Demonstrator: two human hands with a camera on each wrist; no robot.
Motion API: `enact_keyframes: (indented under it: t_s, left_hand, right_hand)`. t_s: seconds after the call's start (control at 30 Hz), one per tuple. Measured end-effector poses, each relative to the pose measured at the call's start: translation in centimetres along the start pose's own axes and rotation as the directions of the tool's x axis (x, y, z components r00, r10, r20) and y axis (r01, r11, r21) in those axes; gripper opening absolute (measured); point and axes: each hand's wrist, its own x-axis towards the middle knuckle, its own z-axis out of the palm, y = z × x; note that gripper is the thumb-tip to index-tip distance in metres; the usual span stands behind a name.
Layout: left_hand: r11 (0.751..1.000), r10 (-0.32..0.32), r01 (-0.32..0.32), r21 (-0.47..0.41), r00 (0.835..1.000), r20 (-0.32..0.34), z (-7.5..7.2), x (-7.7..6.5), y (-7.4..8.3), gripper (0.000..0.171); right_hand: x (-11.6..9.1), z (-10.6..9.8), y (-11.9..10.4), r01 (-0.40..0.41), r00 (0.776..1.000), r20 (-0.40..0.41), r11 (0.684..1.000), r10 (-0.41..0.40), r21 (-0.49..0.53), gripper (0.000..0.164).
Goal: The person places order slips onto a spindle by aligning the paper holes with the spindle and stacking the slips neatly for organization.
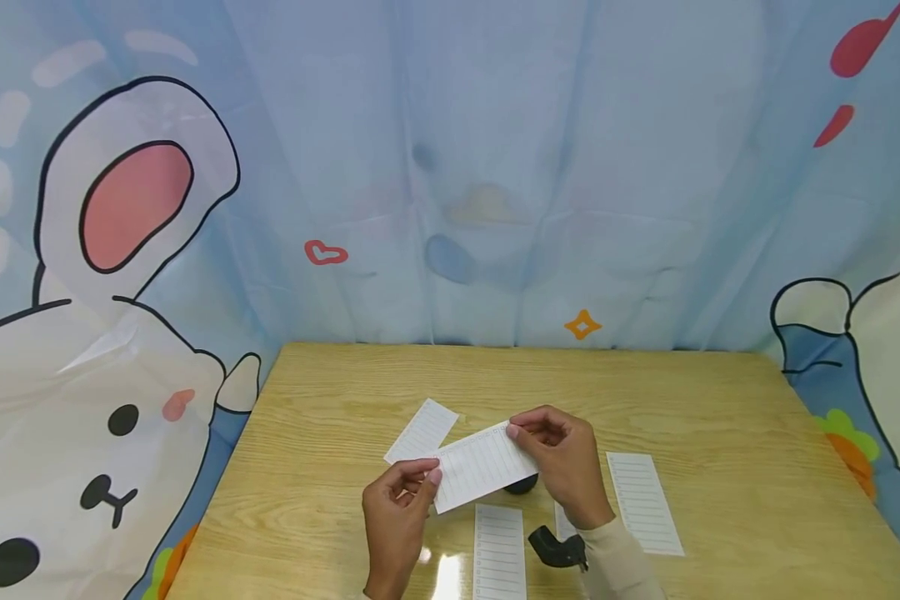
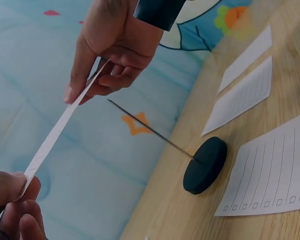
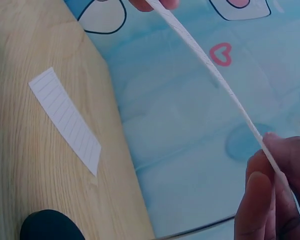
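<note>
Both hands hold one white lined checklist slip (image 1: 483,467) in the air above the table. My left hand (image 1: 397,517) pinches its left end between thumb and fingers, while my right hand (image 1: 566,462) pinches the upper right corner. From both wrist cameras the slip (image 2: 52,135) appears nearly edge-on. Under it stands a paper spike with a round black base (image 2: 205,165) and a thin upright metal rod (image 2: 150,129). In the head view the slip hides most of this spike; only part of the base (image 1: 522,485) shows. The rod is apart from the slip.
More lined slips lie flat on the wooden table (image 1: 330,433): one back left (image 1: 422,431), one in front (image 1: 499,550), one at right (image 1: 643,502), and another (image 1: 562,523) partly covered by the right arm. A black curved device (image 1: 558,550) sits at the right wrist. A printed curtain (image 1: 495,167) hangs behind.
</note>
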Motion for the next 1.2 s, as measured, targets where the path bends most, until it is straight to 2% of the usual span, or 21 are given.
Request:
enact_keyframes:
  t_s: [0.3, 0.53, 0.77, 1.2]
  left_hand:
    - [1.0, 0.001, -0.001, 0.0, 0.999, 0.052, 1.3, 0.0, -0.7, 0.008]
    - [1.0, 0.005, -0.005, 0.003, 0.998, 0.055, 2.0, -0.2, -1.0, 0.008]
    - [1.0, 0.01, -0.01, -0.007, 0.998, 0.062, 2.5, -0.1, -0.9, 0.008]
    - [1.0, -0.012, 0.011, 0.016, 0.998, 0.061, 3.0, 0.1, -1.2, 0.007]
  right_hand:
    - [-0.2, -0.6, 1.1, -0.037, 0.996, -0.084, 0.999, 0.033, -0.037, 0.008]
    - [-0.2, -0.9, 1.7, -0.076, 0.992, -0.11, 0.995, 0.068, -0.069, 0.01]
    - [-0.3, -1.2, 2.0, -0.087, 0.985, -0.152, 0.995, 0.079, -0.046, 0.013]
    - [-0.1, -1.7, 2.4, -0.143, 0.983, -0.111, 0.988, 0.149, 0.055, 0.021]
